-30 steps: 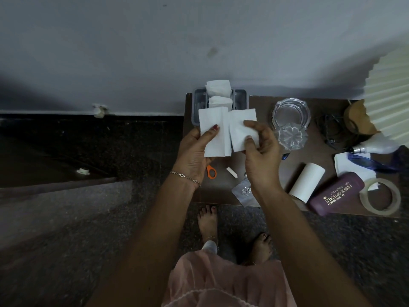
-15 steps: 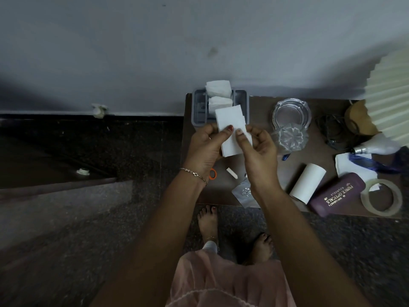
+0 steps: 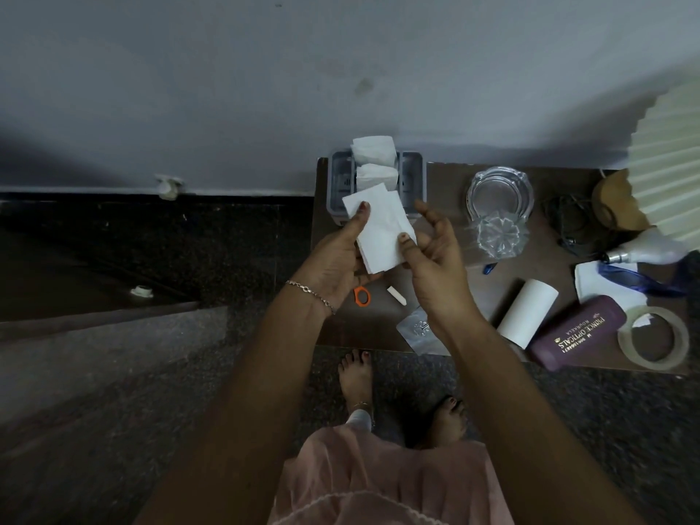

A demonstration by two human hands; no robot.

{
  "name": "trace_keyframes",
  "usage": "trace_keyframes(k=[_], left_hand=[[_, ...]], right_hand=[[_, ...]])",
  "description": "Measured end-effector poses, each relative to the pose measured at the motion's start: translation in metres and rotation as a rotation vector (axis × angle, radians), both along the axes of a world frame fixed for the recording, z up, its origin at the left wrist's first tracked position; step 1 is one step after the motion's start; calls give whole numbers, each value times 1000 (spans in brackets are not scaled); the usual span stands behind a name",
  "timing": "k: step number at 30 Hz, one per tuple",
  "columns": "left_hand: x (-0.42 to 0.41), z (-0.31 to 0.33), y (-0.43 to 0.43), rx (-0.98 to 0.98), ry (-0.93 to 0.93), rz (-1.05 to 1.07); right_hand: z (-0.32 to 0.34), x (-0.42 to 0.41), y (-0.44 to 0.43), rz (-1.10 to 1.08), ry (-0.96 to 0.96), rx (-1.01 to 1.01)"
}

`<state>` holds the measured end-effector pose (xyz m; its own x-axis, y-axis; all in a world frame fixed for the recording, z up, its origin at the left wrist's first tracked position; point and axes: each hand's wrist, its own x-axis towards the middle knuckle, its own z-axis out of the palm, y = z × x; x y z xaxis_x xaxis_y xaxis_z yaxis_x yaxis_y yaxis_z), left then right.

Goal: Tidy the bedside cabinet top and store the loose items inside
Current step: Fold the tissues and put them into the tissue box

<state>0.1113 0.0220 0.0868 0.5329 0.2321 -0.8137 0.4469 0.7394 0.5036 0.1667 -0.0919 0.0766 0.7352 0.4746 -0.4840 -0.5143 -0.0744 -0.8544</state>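
A folded white tissue [image 3: 380, 231] is held above the left part of the brown cabinet top [image 3: 447, 183]. My left hand [image 3: 337, 259] grips it with the thumb on its upper left. My right hand [image 3: 432, 255] pinches its lower right edge with the thumb, the other fingers spread. Behind it stands a grey organiser box [image 3: 411, 176] with two folded tissues [image 3: 375, 161] in its middle slot. Loose on the top lie orange-handled scissors [image 3: 361, 296], a small white piece [image 3: 396, 295] and a silver foil packet [image 3: 418, 331].
To the right are a glass ashtray [image 3: 500, 191], a cut-glass piece [image 3: 498, 234], a white paper roll [image 3: 528, 316], a purple glasses case [image 3: 577, 333], a tape ring [image 3: 653, 337], black cables [image 3: 568, 221], a bulb [image 3: 640, 252] and a pleated lampshade [image 3: 670, 161]. Dark floor lies left and below.
The tissue was open in both hands, then folded in half. It is now a narrower folded piece, tilted, and my right fingers have spread away from it.
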Motion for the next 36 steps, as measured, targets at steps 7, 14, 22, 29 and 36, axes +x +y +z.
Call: trace_keyframes(k=[7,14,22,29,36], left_hand=[[17,-5,-7,138,-74,203],[8,-8,-1,403,-70,42],[-10,-19,14,710,-91,-256],[12,-16,27,775,-45,-203],[28,-21,51,834,-8,-322]], right_hand=[[-5,-9,11,109,-34,-91],[-13,-2,8,175,-355,-370],[-13,17,0,341,-636,-540],[-7,38,24,347,-799,-565],[-13,65,36,415,-811,-612]])
